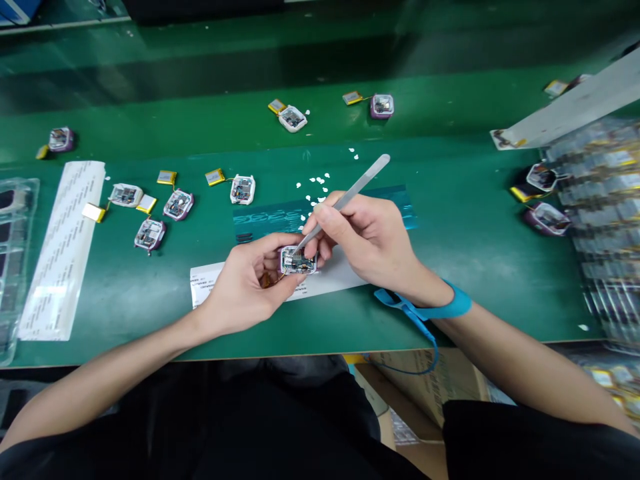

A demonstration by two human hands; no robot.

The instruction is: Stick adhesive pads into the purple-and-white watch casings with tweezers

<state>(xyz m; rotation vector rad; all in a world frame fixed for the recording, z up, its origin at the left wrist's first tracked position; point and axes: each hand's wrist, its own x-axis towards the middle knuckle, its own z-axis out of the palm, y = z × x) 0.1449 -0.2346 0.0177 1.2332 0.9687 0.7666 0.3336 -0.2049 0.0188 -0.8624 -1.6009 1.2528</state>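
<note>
A small open case (311, 270) is held above a white printed sheet (207, 275) near the front of the green table (500, 280). By the left hand (245, 283), it is gripped at its edges between thumb and fingers, circuit side up. In the right hand (373, 233), a narrow grip is kept on metal tweezers (367, 175), whose tips are directed into the case; whether the board is touched cannot be told. The board is seen to be seated already, while no cover is fitted; the work on this piece is therefore judged unfinished. Farther back, small white pieces (320, 180) are scattered loose, seemingly unused. Other uncovered cases (243, 190) are spread around, several with batteries (215, 177) lying outside on wires, so these too are judged incomplete. A blue strap (447, 307) is worn on the right wrist.
</note>
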